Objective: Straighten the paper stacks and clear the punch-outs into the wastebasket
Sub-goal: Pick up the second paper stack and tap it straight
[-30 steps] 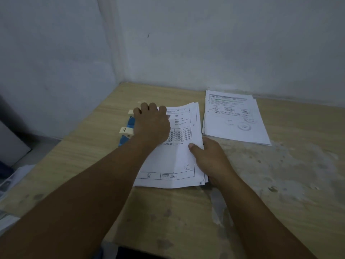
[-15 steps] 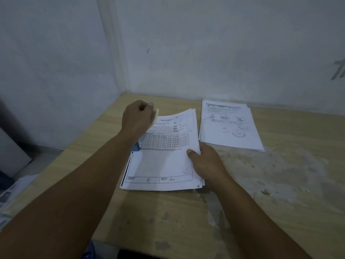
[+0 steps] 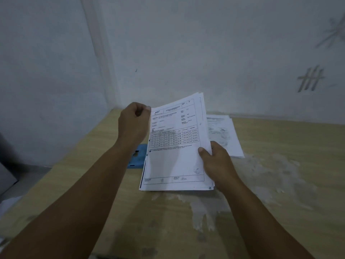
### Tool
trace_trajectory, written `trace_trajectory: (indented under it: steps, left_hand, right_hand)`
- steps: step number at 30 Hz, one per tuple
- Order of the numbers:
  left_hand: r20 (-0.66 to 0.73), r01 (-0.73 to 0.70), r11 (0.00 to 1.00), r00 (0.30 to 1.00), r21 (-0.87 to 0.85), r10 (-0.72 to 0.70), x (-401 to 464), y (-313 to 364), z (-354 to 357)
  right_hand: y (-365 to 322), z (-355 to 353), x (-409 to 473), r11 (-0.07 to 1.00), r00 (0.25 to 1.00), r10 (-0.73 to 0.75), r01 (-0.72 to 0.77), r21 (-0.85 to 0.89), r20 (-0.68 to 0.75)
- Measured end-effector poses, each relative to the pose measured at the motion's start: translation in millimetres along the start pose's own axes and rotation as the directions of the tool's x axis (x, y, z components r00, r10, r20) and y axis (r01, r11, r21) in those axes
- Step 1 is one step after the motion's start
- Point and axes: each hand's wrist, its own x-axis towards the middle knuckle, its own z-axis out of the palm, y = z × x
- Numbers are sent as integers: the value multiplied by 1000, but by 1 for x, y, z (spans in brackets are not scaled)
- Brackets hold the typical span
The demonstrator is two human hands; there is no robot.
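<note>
Head view: my right hand point(image 3: 216, 161) pinches the paper stack point(image 3: 175, 146), tilted up with its bottom edge on the desk point(image 3: 280, 184); my left hand point(image 3: 133, 122) is clenched beside its top corner (grasping something? I cannot tell). One-sided grip, so sheets may fan and slide.

Pale plaster walls point(image 3: 205, 43) across the whole upper half of the frame, meeting in a corner point(image 3: 97, 53) at upper left. Grey tally scratches point(image 3: 310, 79) at upper right, fainter marks point(image 3: 334, 32) above them. Light wood-grain tabletop point(image 3: 280, 139) over the lower half, pushed into the corner, with whitish worn blotches point(image 3: 268, 172) at centre right. Dim, flat, bluish light throughout. Strip of grey floor point(image 3: 28, 176) at lower left.
</note>
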Motion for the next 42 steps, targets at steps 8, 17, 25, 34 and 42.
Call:
trace_trajectory:
  steps: [8, 17, 25, 34, 42]
  left_hand:
    - [118, 19, 988, 993, -152, -1, -35, 10, 45]
    - [393, 215, 934, 915, -285, -91, -49, 11, 67]
    - [312, 95, 948, 950, -304, 5, -58, 17, 77]
    - [344, 187, 959, 933, -215, -104, -78, -7, 86]
    - [363, 223, 973, 913, -55, -189, -66, -13, 95]
  right_hand:
    - [7, -57, -5, 988, 989, -81, 96, 119, -123]
    - [21, -84, -7, 952, 979, -104, 149, 269, -174]
    - [26, -85, 0, 945, 977, -90, 144, 295, -191]
    - [41, -75, 2, 983, 984, -32, 63, 174, -176]
    - [41, -81, 20, 993, 970, 80, -56, 107, -231]
